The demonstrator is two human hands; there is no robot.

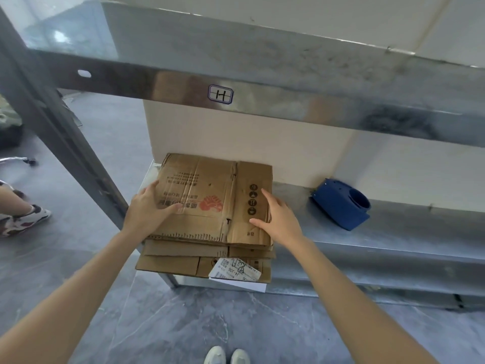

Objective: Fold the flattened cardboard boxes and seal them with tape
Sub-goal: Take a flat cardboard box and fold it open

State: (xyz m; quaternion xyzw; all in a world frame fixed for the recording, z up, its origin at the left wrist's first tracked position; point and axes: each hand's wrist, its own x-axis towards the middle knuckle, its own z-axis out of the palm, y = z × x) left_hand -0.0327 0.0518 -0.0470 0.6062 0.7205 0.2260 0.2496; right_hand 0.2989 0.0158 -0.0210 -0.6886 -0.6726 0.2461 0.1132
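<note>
On lower shelf, cardboard stack under left grip, right grip

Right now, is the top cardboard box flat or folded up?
Flat. The top cardboard box lies level on the stack, no sides raised.

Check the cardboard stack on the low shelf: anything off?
Yes. The stack of flattened boxes is staggered, with the lower sheets jutting past the front edge of the metal shelf. The top box is creased, its near edge ragged. A white shipping label on the bottom sheet looks to be peeling up.
</note>
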